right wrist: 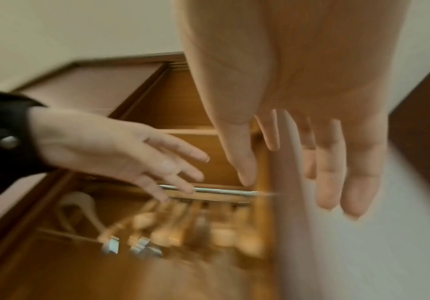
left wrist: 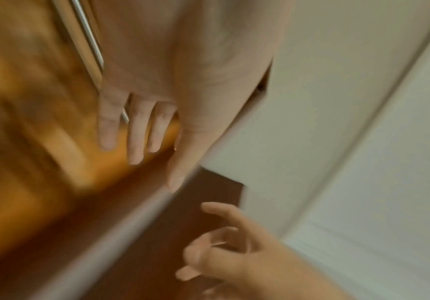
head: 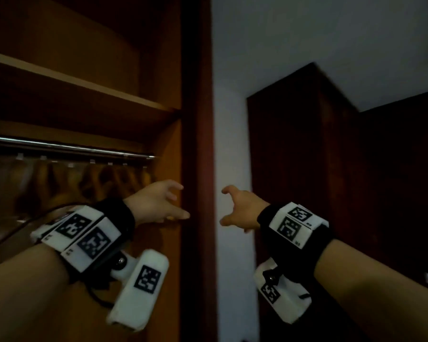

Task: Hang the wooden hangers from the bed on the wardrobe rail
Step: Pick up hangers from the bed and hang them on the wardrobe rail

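The chrome wardrobe rail (head: pixel 69 148) runs across the open wardrobe under a shelf (head: pixel 84 87). Several wooden hangers (head: pixel 114 178) hang from it, blurred in the head view; the wooden hangers (right wrist: pixel 188 229) also show below the rail (right wrist: pixel 209 190) in the right wrist view. My left hand (head: pixel 163 203) is empty, fingers spread, just inside the wardrobe's right upright (head: pixel 195 144) and below the rail's end. My right hand (head: pixel 235 208) is empty too, fingers loosely bent, held in front of the white wall to the right of the upright. No bed is in view.
A dark wooden cabinet or door (head: pixel 307 169) stands to the right behind my right arm. A white wall (head: pixel 230 119) fills the gap between it and the wardrobe. The wardrobe's side panel (head: pixel 168 149) is close to my left fingers.
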`<control>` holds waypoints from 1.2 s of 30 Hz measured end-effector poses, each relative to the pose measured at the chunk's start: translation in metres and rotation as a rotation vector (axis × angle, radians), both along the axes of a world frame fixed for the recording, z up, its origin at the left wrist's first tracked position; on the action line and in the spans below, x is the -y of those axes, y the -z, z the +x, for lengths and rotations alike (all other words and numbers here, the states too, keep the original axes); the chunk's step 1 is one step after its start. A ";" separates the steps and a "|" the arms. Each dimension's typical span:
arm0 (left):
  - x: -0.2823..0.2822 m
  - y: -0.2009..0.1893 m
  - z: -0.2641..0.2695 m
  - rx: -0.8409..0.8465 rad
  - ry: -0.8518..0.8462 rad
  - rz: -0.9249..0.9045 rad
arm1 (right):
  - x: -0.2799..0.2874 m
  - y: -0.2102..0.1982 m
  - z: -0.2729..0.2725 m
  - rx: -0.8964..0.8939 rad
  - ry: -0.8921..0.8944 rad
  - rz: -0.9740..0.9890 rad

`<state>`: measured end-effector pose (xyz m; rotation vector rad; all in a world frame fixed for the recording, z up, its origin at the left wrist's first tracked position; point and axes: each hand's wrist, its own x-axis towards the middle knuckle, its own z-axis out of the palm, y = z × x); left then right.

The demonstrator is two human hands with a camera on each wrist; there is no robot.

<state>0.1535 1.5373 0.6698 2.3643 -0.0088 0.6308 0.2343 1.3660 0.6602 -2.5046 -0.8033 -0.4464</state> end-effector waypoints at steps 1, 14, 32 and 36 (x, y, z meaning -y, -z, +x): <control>0.033 0.003 0.005 -0.006 0.064 0.000 | 0.036 0.004 -0.004 -0.008 0.061 -0.010; 0.577 0.116 -0.011 -0.252 0.930 0.008 | 0.585 0.096 -0.200 -0.227 1.007 -0.109; 1.149 0.380 -0.099 -0.674 1.415 0.243 | 1.051 0.328 -0.360 -0.759 1.515 0.090; 1.230 0.420 -0.065 -0.701 1.309 0.215 | 1.145 0.369 -0.332 -0.769 1.483 0.073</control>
